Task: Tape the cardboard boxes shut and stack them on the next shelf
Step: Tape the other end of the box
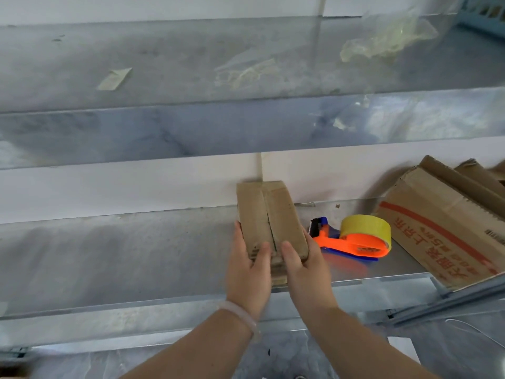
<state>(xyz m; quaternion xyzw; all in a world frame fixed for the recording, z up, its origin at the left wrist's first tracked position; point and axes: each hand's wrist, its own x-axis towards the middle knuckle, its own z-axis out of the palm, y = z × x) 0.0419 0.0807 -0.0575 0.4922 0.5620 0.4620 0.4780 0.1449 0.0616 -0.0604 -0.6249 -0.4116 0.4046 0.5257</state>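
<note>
A small brown cardboard box point(269, 214) lies on the metal shelf point(123, 255), its two top flaps meeting along an untaped middle seam. My left hand point(247, 272) grips its near left corner, thumb on top. My right hand point(306, 269) grips the near right corner the same way. An orange and blue tape dispenser point(355, 242) with a yellow tape roll point(366, 228) lies just right of the box.
A larger open cardboard box point(442, 228) with red printing leans at the shelf's right end. The upper shelf point(191, 64) carries scraps of used tape point(114, 79) and crumpled clear plastic point(388, 36). A white wall stands behind the shelves.
</note>
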